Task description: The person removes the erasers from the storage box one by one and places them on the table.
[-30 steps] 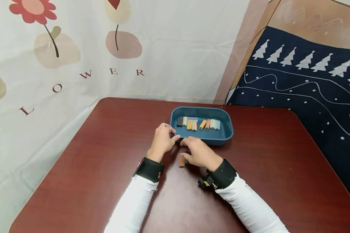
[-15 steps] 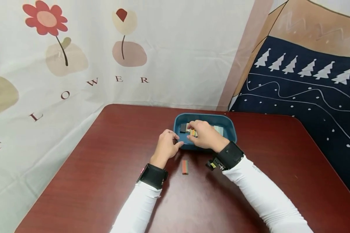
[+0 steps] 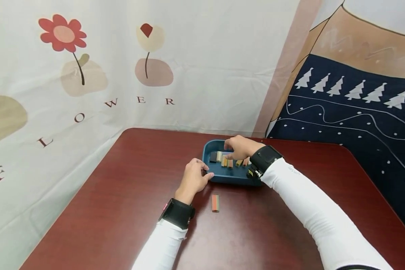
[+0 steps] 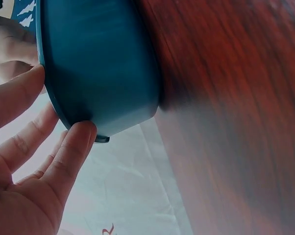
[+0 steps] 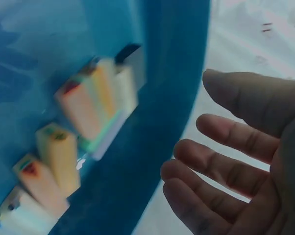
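A blue plastic tub (image 3: 236,180) stands near the far edge of the table. My left hand (image 3: 194,178) holds its near left corner, fingertips and thumb at the rim (image 4: 41,54). My right hand (image 3: 241,147) hovers over the tub's far right side with loosely spread fingers and nothing between them. Inside the tub are several small coloured blocks, among them a dark one (image 3: 213,157), a cream one (image 3: 219,156) and a yellow one (image 5: 61,156) with a small mark on its end. An orange and green block piece (image 3: 215,203) lies on the table in front of the tub.
The reddish-brown table (image 3: 148,180) carries the tub. A white curtain (image 3: 216,75) with printed flowers hangs behind it, and a dark blue cloth (image 3: 351,112) with white trees hangs at the right.
My right hand has left the orange and green piece on the table and moved forward and right over the tub. My left hand has stayed at the tub's corner. The head view has tilted upward.
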